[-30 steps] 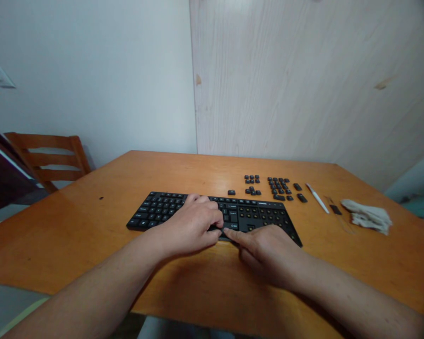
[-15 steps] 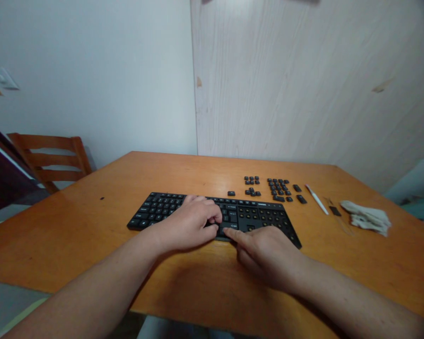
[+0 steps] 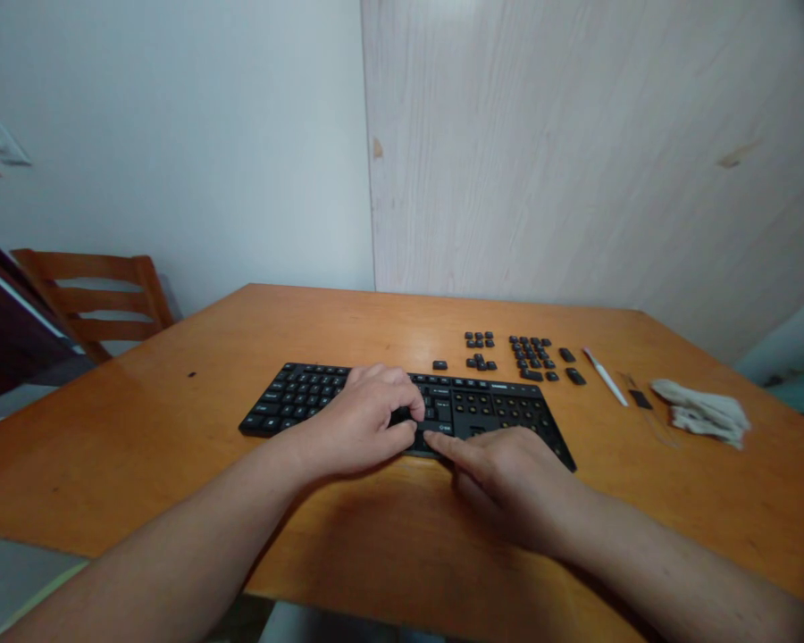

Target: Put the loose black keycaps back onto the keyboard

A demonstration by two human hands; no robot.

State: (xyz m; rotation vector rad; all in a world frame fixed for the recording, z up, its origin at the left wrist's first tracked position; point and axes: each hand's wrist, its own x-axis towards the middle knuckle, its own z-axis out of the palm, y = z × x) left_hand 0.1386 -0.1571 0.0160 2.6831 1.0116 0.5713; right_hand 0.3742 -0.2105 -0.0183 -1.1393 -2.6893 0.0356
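A black keyboard (image 3: 288, 404) lies on the table, its right-hand block bare of keycaps with small yellowish spots showing. My left hand (image 3: 368, 415) rests over its middle, fingers bent, with a gap between thumb and index finger near the lower rows. What lies under the palm is hidden. Just right of the left thumb, the outstretched index finger of my right hand (image 3: 502, 464) touches a key in the bottom row. The other right fingers are folded under and partly hidden. Neither hand visibly holds anything.
Behind the keyboard sit loose black keycaps (image 3: 528, 351) in groups, with a single keycap (image 3: 440, 365) apart. Farther right are a white pen-like tool (image 3: 605, 377), a small dark piece with wires (image 3: 640, 399) and a crumpled pale cloth (image 3: 700, 411). A wooden chair (image 3: 100, 299) stands left.
My left thumb has shifted slightly upward, and its gap to the index finger is a little wider. My right index finger stays on the bottom row. The view shifts slightly.
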